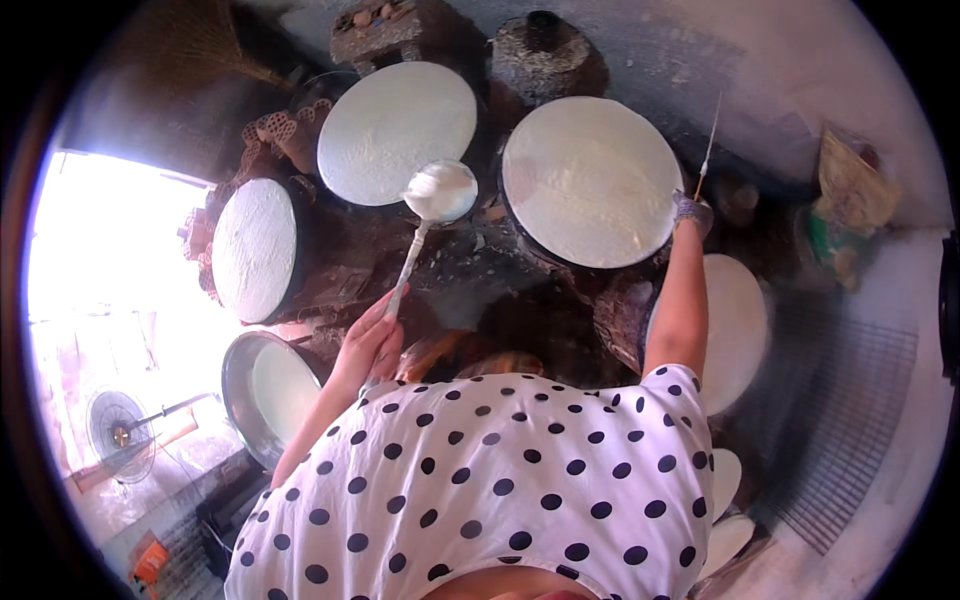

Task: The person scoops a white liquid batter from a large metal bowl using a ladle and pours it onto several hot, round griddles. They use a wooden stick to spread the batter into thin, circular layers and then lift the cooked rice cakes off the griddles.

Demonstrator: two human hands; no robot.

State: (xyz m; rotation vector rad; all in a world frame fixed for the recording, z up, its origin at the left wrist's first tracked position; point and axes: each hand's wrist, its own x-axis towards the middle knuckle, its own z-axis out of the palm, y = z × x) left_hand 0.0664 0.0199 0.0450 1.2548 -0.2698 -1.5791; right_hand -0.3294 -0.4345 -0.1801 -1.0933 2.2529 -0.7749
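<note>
My left hand (373, 339) grips the long handle of a metal ladle (442, 192), whose round bowl is coated in white batter. That bowl is over the lower right edge of a round white cooking surface (397, 131). My right hand (691, 213), in a grey knitted glove, is at the right rim of another round surface (592, 180), spread with a pale, slightly glossy layer. A long thin stick (707, 154) with a white patch rises from this hand, and its lower end is hidden by the glove.
On the left are another white round surface (255, 251) and a metal basin of white batter (281, 390). One more round surface (735, 337) is partly behind my right arm. Perforated coal briquettes (277, 131), a fan (120, 435) and a wire rack (847, 427) stand around.
</note>
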